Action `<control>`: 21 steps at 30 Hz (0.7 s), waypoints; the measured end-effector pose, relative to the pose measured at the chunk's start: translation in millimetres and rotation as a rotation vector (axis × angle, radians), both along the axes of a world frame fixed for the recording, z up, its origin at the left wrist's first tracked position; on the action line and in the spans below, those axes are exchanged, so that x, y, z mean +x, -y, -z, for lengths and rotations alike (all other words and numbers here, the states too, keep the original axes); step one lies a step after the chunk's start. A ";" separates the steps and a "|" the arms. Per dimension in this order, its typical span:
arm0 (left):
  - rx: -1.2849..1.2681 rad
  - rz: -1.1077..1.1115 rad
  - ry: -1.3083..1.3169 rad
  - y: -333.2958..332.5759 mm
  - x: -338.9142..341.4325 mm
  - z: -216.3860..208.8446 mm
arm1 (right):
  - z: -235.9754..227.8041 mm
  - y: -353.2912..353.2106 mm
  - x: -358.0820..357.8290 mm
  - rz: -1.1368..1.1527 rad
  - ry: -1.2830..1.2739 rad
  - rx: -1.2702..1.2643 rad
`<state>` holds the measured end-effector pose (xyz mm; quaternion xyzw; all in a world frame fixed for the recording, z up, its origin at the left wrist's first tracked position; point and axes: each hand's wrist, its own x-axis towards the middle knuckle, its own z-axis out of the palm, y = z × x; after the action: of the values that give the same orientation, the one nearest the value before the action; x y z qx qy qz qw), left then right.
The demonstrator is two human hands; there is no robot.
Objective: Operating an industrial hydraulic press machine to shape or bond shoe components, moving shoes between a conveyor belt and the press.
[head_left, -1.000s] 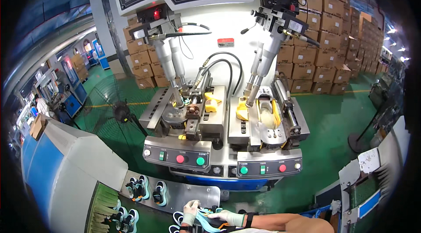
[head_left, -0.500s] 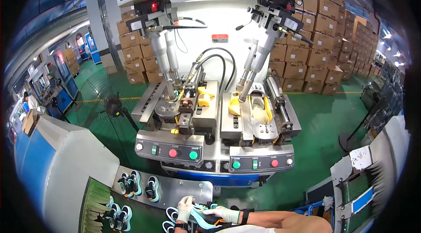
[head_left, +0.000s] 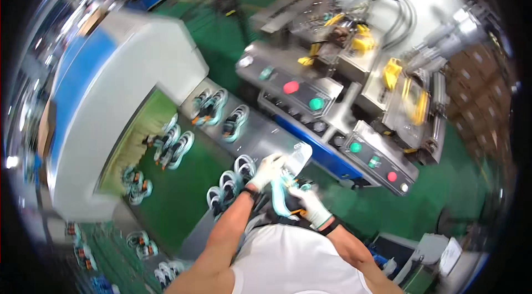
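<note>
A sneaker (head_left: 280, 197) with a pale turquoise sole is between my hands, tilted and smeared by motion. My left hand (head_left: 268, 171), in a whitish glove, is closed at its upper end. My gloved right hand (head_left: 313, 208) grips its other side, near an orange part by the heel or toe; I cannot tell which. Just left of my left hand, several dark sneakers with pale soles (head_left: 228, 184) stand in a row. Behind my hands runs a grey metal shelf (head_left: 266, 138) bearing another sneaker (head_left: 235, 122).
More sneakers (head_left: 176, 149) lie on a green conveyor belt (head_left: 166, 197) that leads out of a white and blue machine housing (head_left: 138, 67). Ahead right stands a press with red and green buttons on its control panel (head_left: 291, 81). A grey bin-like unit (head_left: 396, 252) is at lower right.
My view has swung left and down, bringing the conveyor nearer the middle. Both hands keep hold of the sneaker, which is now more upright in the picture.
</note>
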<state>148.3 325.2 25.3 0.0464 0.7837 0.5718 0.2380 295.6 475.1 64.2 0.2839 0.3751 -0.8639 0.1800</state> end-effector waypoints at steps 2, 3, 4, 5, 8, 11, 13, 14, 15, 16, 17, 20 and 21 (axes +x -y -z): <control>-0.039 0.032 -0.047 -4.6 0.4 0.9 | -25.5 -5.9 0.4 -0.060 0.036 -0.035; -0.013 0.057 -0.017 -6.3 1.0 1.0 | -24.1 -4.1 -1.5 -0.042 0.067 0.000; -0.022 0.007 -0.065 -6.9 2.9 17.2 | -22.2 -3.1 -0.9 -0.071 0.083 -0.008; -0.036 -0.034 -0.115 -2.7 2.0 32.4 | -18.4 -2.5 -2.4 -0.091 0.096 -0.017; -0.010 -0.080 -0.017 3.8 7.1 29.3 | -3.9 0.8 -4.5 -0.086 0.146 -0.039; -0.025 -0.131 -0.053 14.1 10.8 32.1 | -6.4 6.8 -7.4 -0.125 0.157 -0.035; -0.020 -0.099 0.012 18.0 8.8 26.1 | -7.8 8.0 -9.4 -0.134 0.158 -0.039; -0.028 -0.114 0.005 19.9 9.3 22.6 | -7.6 9.1 -9.9 -0.141 0.149 -0.019; -0.036 -0.124 -0.008 20.6 8.4 22.0 | -8.9 9.9 -11.2 -0.144 0.133 0.001; -0.021 -0.118 -0.040 22.6 6.5 26.5 | -8.6 12.2 -13.4 -0.141 0.131 0.026; -0.028 -0.125 -0.100 17.8 4.6 27.7 | -6.9 7.4 -13.1 -0.156 0.140 0.043; 0.057 -0.062 0.009 10.4 3.2 2.9 | -8.4 3.4 -12.1 -0.106 0.089 0.005; 0.035 -0.074 0.033 17.3 4.1 0.1 | -24.3 14.7 -16.9 -0.059 -0.035 0.000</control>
<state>152.4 307.9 25.2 0.0119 0.7707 0.5945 0.2288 278.7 460.4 88.5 0.2577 0.3863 -0.8630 0.1988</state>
